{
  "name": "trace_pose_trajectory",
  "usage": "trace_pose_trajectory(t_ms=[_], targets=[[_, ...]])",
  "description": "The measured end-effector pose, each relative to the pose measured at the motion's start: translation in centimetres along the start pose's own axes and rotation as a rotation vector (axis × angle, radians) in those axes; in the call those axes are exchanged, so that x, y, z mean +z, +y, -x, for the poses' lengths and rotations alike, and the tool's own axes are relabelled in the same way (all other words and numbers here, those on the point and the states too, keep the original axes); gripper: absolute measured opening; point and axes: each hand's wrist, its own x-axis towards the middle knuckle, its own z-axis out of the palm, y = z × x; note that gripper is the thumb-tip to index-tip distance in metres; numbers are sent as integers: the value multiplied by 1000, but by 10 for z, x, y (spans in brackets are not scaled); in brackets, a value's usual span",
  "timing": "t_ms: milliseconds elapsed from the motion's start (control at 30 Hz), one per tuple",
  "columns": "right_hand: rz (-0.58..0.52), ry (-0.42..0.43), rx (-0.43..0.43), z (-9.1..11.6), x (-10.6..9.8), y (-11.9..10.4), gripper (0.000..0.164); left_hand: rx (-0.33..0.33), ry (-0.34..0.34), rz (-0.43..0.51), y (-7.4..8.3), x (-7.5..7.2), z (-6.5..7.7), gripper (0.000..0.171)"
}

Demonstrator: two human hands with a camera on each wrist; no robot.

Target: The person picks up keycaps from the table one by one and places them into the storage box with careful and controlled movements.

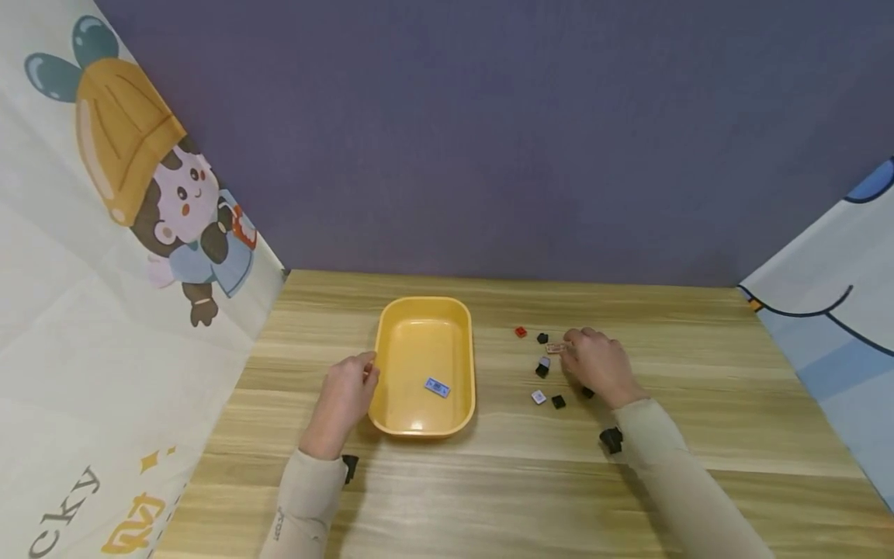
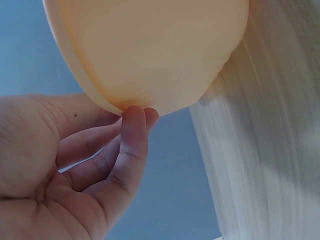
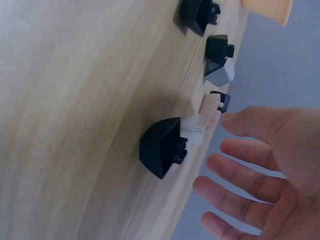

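My left hand [image 1: 344, 400] pinches the rim of a yellow plastic tray [image 1: 387, 365] at its left side; in the left wrist view thumb and fingers meet on that rim. A long blue keycap [image 1: 437, 387] lies inside the tray. On the right, my right hand [image 1: 599, 363] reaches over a scatter of keycaps, its fingertips beside a long pink keycap [image 1: 556, 348]. In the right wrist view, the fingers are spread and loosely bent, and the thumb tip is close to the pink keycap [image 3: 211, 110]; whether it touches cannot be told.
Around the right hand lie a red keycap [image 1: 520, 331], a white keycap [image 1: 538, 397] and several black ones, among them a black keycap [image 1: 558, 401]. One black keycap [image 3: 162, 147] shows large in the right wrist view. A dark panel [image 1: 489, 140] stands behind the wooden table [image 1: 489, 497].
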Motion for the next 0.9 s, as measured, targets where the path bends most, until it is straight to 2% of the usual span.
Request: trace_pose_trajectory(t_ms=[333,900], targets=[[-23,-104,71,-9,6,5,20,5,11,2,0,1,-1,29],[11,-98,75,-11,13,7,16,-6,16,16,-1,1,0,29]])
